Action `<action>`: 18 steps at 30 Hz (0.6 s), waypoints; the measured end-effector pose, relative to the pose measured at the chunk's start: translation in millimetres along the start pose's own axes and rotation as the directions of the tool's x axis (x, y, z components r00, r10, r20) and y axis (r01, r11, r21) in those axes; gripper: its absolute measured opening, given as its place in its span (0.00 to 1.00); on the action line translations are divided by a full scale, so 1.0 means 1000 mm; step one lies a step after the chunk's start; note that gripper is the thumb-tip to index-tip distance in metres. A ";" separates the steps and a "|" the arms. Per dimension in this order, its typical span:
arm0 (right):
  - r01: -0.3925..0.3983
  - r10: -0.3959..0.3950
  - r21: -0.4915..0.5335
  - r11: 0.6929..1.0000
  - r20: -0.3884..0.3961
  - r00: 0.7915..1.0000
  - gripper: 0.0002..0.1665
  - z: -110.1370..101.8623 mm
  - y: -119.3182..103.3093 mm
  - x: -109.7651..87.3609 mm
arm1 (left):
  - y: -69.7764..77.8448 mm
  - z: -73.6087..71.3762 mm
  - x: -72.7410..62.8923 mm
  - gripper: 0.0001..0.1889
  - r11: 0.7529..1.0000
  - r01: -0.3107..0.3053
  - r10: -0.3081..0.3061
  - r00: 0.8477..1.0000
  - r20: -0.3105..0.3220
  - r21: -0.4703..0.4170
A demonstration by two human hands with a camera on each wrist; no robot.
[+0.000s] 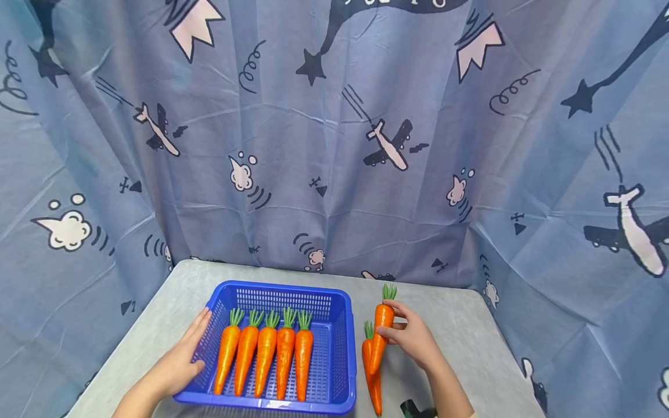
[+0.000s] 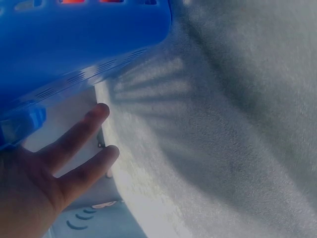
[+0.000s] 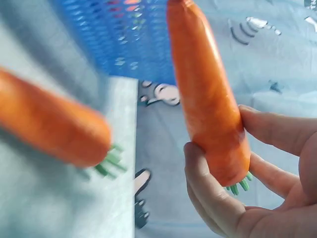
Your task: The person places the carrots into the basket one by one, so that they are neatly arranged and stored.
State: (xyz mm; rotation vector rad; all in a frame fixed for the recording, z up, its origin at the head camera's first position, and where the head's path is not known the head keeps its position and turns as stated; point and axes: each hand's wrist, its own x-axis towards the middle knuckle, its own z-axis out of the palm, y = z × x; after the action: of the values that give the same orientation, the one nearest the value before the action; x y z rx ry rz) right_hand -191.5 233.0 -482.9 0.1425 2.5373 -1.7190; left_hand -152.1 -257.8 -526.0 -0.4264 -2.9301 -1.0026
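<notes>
My right hand (image 1: 415, 335) pinches an orange carrot (image 1: 383, 325) near its green-topped end, the tip pointing down. In the right wrist view, thumb and fingers grip that carrot (image 3: 210, 99) on opposite sides, apart from the table. Another carrot (image 1: 374, 383) lies on the table, partly hidden behind the held one; it shows at left in the right wrist view. Several carrots lie side by side in a blue plastic basket (image 1: 342, 342), green tops toward the far side. My left hand (image 1: 180, 361) rests along the basket's left side, its fingers fairly straight; the left wrist view shows two fingers extended.
The basket stands on a pale grey table (image 1: 444, 313). A dark object (image 1: 410, 409), cut off by the front edge of the view, lies near my right forearm. Blue curtains (image 1: 324, 174) printed with planes and stars hang behind and on both sides.
</notes>
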 end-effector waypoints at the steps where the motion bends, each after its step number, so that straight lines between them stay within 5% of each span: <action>1: 0.007 -0.007 0.008 1.000 0.005 1.000 0.37 0.001 -0.004 0.001 | 0.000 0.000 0.000 0.50 1.000 -0.002 0.002 1.000 0.001 -0.006; 18: 0.111 -0.112 0.024 0.994 0.063 0.992 0.35 0.034 -0.047 0.012 | -0.003 0.002 0.000 0.50 0.999 0.002 -0.002 1.000 0.010 -0.046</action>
State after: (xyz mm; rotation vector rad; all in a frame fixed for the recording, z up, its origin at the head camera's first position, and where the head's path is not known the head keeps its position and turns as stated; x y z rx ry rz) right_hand -208.5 184.4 -454.0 -0.0544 2.5264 -1.7581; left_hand -153.2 -259.1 -529.2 -0.4310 -2.9219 -1.0737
